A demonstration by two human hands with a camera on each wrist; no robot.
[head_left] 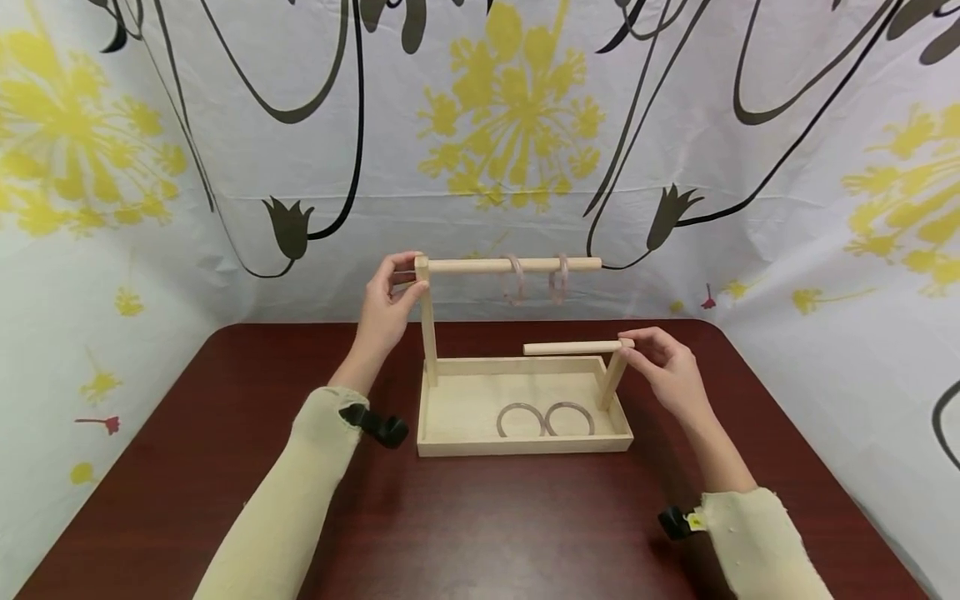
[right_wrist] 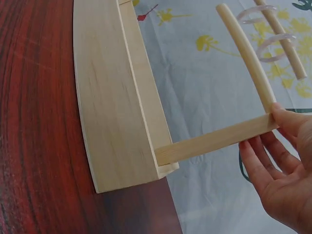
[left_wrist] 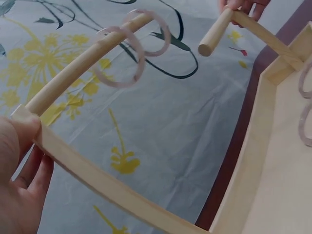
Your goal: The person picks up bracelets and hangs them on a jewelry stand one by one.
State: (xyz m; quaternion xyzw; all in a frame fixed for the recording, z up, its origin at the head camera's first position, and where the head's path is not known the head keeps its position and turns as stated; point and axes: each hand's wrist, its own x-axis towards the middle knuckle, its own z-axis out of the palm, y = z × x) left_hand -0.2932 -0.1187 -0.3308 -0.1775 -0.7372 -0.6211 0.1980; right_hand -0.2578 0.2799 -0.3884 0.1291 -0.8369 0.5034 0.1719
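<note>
A light wooden jewelry stand has a shallow tray (head_left: pixel 525 447) at its base. My left hand (head_left: pixel 385 304) grips the top of the tall post (head_left: pixel 428 333) on its left, thumb in front. From there a long rod (head_left: pixel 465 266) runs right, with two pale translucent bangles (left_wrist: pixel 142 68) hanging on it near the free end. On the right, my right hand (head_left: pixel 672 372) pinches the top of the shorter post (right_wrist: pixel 219 138), where a short rod (right_wrist: pixel 248 56) points left. Two more bangles (head_left: pixel 569 405) lie side by side on the tray floor.
The stand is on a dark red-brown table (head_left: pixel 480 525). Behind and around the table hangs a pale cloth (head_left: pixel 480 217) printed with yellow flowers and dark stems. Black cameras are strapped at the left wrist (head_left: pixel 386 429) and right wrist (head_left: pixel 675 523).
</note>
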